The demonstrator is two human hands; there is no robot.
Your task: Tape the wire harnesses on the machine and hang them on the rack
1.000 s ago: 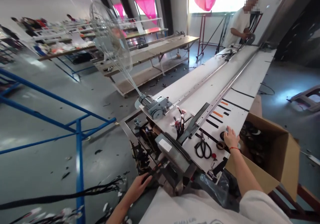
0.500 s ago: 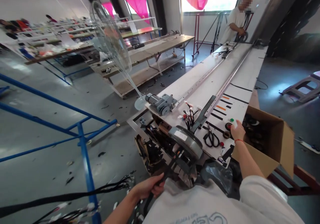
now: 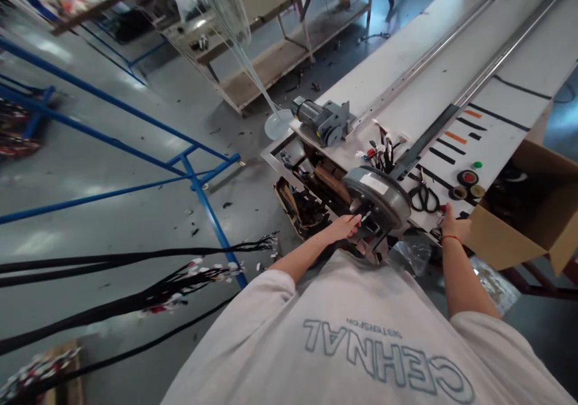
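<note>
My left hand (image 3: 347,227) is closed at the near left side of the grey wheel-shaped machine part (image 3: 379,194); what its fingers grip there is too small to make out. On the bench corner, my right hand (image 3: 457,225) has a finger stretched out at a small red button (image 3: 443,209) and seems to touch it. Black-handled scissors (image 3: 424,197) lie between the wheel and this hand. Just beyond sit a green button (image 3: 477,165), a black ring with a red centre (image 3: 467,177) and brown tape rolls (image 3: 458,193). Wires with connectors (image 3: 383,152) rest behind the wheel.
The long white bench (image 3: 419,98) carries metal rails, a motor (image 3: 313,113) and black and orange strips (image 3: 456,137). An open cardboard box (image 3: 515,236) stands at right. To the left are a blue frame (image 3: 212,209), hanging black cable bundles (image 3: 112,299) and a fan (image 3: 230,14).
My left hand has moved up and forward to the wheel; the black cable it held no longer shows in it. My right hand has shifted from the green button to the red one. The view tilts down.
</note>
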